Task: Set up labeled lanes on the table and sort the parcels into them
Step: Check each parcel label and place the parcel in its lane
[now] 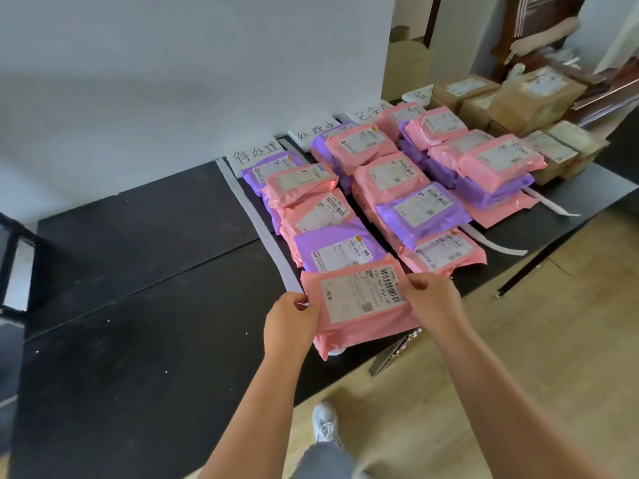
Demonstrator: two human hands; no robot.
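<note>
A pink parcel [359, 326] with a white shipping label lies at the near end of the left lane on the black table [138, 305]. My left hand [288, 321] grips its left edge and my right hand [432, 299] grips its right edge. Beyond it in the same lane lie a purple parcel [337, 248] and several more pink and purple ones. White paper strips [273, 243] mark the lanes. Handwritten white label cards [256, 154] stand against the wall at the head of each lane. Two further lanes to the right hold stacked pink and purple parcels [415, 209].
Brown cardboard boxes [532, 98] fill the far right end of the table. A white wall [173, 81] backs the table. The table's left half is bare black surface. The wooden floor [518, 340] and my shoe [325, 423] show at the lower right.
</note>
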